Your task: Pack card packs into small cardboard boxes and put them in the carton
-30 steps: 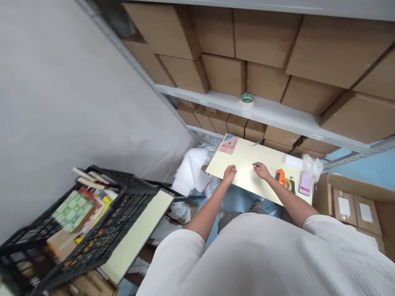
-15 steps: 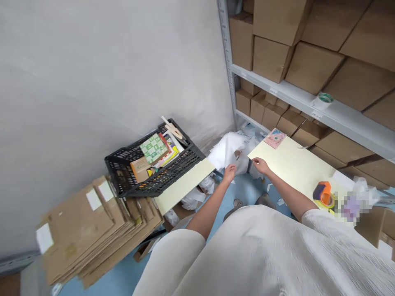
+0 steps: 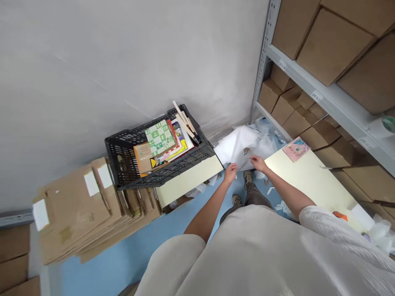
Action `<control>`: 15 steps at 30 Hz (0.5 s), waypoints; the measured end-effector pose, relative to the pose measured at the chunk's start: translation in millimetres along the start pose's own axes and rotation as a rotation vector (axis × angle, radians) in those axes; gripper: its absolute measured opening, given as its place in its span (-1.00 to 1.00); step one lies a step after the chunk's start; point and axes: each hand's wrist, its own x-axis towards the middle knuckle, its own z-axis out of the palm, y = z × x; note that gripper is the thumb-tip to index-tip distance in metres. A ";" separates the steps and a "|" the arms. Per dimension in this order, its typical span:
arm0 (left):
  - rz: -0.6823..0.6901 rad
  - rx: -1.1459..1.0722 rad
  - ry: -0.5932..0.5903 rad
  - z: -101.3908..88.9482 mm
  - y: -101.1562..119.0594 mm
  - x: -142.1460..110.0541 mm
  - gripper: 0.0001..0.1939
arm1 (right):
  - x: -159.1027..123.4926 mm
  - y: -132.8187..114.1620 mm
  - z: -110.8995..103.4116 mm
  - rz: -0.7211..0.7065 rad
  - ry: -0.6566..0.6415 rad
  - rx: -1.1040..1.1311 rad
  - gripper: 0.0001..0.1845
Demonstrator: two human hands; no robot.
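Now that my turn brings the black crate (image 3: 182,167) nearer reach, my left hand (image 3: 230,172) and right hand (image 3: 258,163) hover right of it, half-open, seemingly empty.

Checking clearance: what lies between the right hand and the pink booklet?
Only bare pale tabletop shows between the right hand and the pink booklet, in the head view.

Head view: worn up top, tilted forward and down.
Mid-range; takes in crate (image 3: 160,181), wall (image 3: 123,65), shelving (image 3: 342,111), wearer's shirt (image 3: 247,255).
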 end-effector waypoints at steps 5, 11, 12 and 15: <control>-0.046 -0.037 0.054 28.0 16.6 64.5 -0.75 | 79.7 6.0 -8.0 0.044 -0.062 0.005 -0.73; -0.087 -0.102 0.131 67.6 20.6 146.4 -0.81 | 187.6 37.6 -24.0 0.137 -0.066 0.011 -0.71; -0.094 -0.112 0.143 72.4 19.3 160.0 -0.81 | 205.8 45.4 -26.5 0.157 -0.056 0.005 -0.70; -0.103 -0.114 0.157 83.5 13.7 200.3 -0.82 | 258.1 72.4 -32.1 0.206 -0.020 -0.022 -0.67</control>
